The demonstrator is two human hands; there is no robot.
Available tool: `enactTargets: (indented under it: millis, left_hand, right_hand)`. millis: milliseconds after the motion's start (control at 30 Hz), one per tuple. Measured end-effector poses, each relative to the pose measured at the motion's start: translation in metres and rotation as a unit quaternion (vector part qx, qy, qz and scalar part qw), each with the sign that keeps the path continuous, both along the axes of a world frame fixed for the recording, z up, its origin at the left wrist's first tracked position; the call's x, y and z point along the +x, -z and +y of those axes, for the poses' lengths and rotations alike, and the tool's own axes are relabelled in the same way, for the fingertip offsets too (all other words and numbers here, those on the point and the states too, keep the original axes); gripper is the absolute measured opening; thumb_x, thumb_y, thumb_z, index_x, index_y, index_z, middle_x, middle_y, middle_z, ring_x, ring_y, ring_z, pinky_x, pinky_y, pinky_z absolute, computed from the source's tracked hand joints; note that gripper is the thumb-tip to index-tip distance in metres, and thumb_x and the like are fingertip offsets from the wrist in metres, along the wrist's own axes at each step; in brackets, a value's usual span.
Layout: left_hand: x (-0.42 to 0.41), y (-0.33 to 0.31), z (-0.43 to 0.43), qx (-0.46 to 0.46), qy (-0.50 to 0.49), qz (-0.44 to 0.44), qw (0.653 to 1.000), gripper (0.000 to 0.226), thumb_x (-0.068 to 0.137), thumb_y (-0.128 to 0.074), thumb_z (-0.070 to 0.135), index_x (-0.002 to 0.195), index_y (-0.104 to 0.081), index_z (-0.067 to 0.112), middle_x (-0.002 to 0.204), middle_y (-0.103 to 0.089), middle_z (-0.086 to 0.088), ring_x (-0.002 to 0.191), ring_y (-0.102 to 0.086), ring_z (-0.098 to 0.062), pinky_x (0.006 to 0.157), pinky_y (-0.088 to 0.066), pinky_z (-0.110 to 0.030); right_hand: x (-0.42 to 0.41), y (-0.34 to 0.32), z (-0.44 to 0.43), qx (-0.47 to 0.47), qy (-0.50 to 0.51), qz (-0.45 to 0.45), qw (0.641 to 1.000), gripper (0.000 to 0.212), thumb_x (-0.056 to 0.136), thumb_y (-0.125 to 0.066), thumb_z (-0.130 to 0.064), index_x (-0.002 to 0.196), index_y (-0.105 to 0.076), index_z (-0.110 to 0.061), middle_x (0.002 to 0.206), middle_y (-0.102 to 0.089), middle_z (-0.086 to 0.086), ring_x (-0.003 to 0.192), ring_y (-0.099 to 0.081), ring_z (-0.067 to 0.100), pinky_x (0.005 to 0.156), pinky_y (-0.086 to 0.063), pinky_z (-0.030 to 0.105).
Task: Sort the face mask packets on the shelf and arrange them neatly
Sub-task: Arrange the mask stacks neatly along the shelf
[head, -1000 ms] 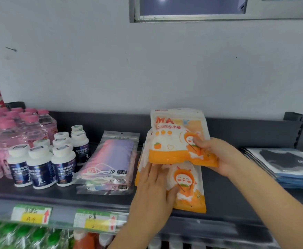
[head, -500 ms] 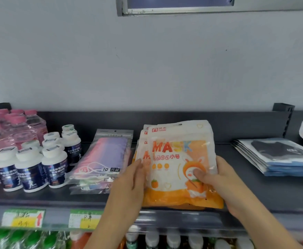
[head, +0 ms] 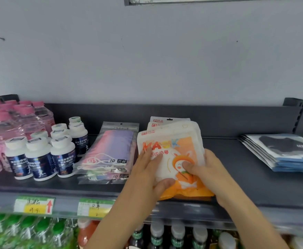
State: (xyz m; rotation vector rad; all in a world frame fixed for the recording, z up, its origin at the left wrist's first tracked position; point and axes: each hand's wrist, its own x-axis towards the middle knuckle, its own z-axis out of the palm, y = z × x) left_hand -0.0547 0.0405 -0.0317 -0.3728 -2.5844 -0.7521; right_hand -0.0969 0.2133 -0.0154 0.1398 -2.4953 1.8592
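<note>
A stack of white and orange mask packets (head: 181,141) printed "MASK" lies on the dark shelf (head: 255,177), near its front edge. My left hand (head: 147,173) grips the stack's left side, thumb on its lower part. My right hand (head: 204,168) holds the right side, thumb pressed on the cartoon figure. To the left lies a pile of clear packets with pink and purple masks (head: 111,150). At the right sits a neat pile of blue-edged packets with black masks (head: 283,150).
Several dark pill bottles with white caps (head: 39,155) stand left of the packets, with pink-capped water bottles (head: 12,121) behind them. Price tags (head: 93,207) hang on the shelf's front rail. Drink bottles (head: 165,236) fill the shelf below.
My right hand laid the lifted orange packet down on the stack. Both hands then closed in on the stack's two sides, left thumb now on top.
</note>
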Motion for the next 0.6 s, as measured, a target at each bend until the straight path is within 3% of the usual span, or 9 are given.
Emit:
enactTargets:
  millis: [100, 233, 333, 400, 467, 533, 600]
  left_hand:
    - [-0.007, -0.002, -0.001, 0.014, -0.009, -0.015, 1.0, 0.07, 0.089, -0.057, 0.039, 0.148, -0.021, 0.025, 0.141, 0.014, 0.024, 0.119, 0.031, 0.017, 0.094, 0.018, -0.003]
    - [-0.015, 0.0, 0.005, -0.013, -0.039, -0.021, 0.999, 0.071, 0.094, -0.054, 0.029, 0.15, -0.011, 0.024, 0.155, 0.019, 0.008, 0.125, 0.025, 0.003, 0.096, 0.014, -0.01]
    - [-0.018, 0.005, 0.008, -0.006, -0.031, -0.002, 1.0, 0.067, 0.095, -0.052, 0.02, 0.149, -0.013, 0.027, 0.156, 0.016, 0.008, 0.123, 0.031, 0.003, 0.098, 0.016, -0.01]
    - [-0.015, 0.011, 0.009, 0.011, -0.011, 0.031, 0.999, 0.066, 0.094, -0.054, 0.019, 0.148, -0.017, 0.03, 0.154, 0.009, 0.015, 0.128, 0.031, 0.005, 0.106, 0.016, -0.01]
    - [-0.009, 0.015, 0.011, 0.037, 0.008, 0.061, 0.997, 0.066, 0.092, -0.056, 0.033, 0.145, -0.017, 0.035, 0.149, 0.002, 0.022, 0.136, 0.02, 0.005, 0.11, 0.011, -0.01]
    - [-0.006, 0.021, 0.012, 0.033, 0.013, 0.096, 0.995, 0.064, 0.086, -0.045, 0.056, 0.141, -0.018, 0.038, 0.148, -0.004, 0.022, 0.139, 0.013, 0.005, 0.107, 0.01, -0.009]
    - [-0.01, 0.029, 0.011, 0.023, 0.004, 0.112, 0.993, 0.065, 0.083, -0.034, 0.063, 0.142, -0.026, 0.036, 0.151, -0.011, 0.017, 0.142, 0.006, 0.001, 0.111, 0.002, -0.017]
  right_hand:
    - [-0.012, 0.007, -0.003, 0.13, 0.025, 0.029, 0.991, 0.046, 0.079, -0.065, -0.045, 0.118, -0.047, -0.028, 0.11, -0.06, -0.007, 0.099, -0.059, 0.015, 0.084, -0.052, 0.041]
    - [-0.014, 0.01, -0.009, 0.269, 0.067, 0.061, 0.959, 0.062, 0.08, -0.057, -0.058, 0.128, -0.038, -0.023, 0.121, -0.046, 0.003, 0.115, -0.041, 0.023, 0.089, -0.042, 0.041]
    - [-0.011, 0.014, -0.008, 0.232, 0.062, 0.063, 0.969, 0.076, 0.077, -0.064, -0.054, 0.134, -0.028, -0.019, 0.137, -0.039, 0.005, 0.123, -0.04, 0.027, 0.097, -0.041, 0.045]
    - [-0.007, 0.014, -0.005, 0.146, 0.032, 0.088, 0.985, 0.071, 0.075, -0.072, -0.044, 0.131, -0.032, -0.026, 0.134, -0.045, -0.002, 0.12, -0.048, 0.019, 0.089, -0.048, 0.036]
    - [-0.004, 0.013, -0.003, 0.094, 0.025, 0.087, 0.991, 0.076, 0.074, -0.075, -0.036, 0.135, -0.03, -0.029, 0.133, -0.046, -0.01, 0.12, -0.05, 0.015, 0.087, -0.047, 0.03]
    - [0.0, 0.011, -0.001, 0.064, 0.036, 0.068, 0.995, 0.1, 0.076, -0.074, -0.038, 0.149, -0.008, -0.024, 0.147, -0.032, -0.008, 0.131, -0.04, 0.017, 0.099, -0.041, 0.034]
    - [-0.001, 0.011, 0.0, 0.047, 0.043, 0.063, 0.996, 0.105, 0.077, -0.072, -0.041, 0.15, 0.002, -0.024, 0.153, -0.023, -0.007, 0.133, -0.037, 0.015, 0.103, -0.037, 0.033]
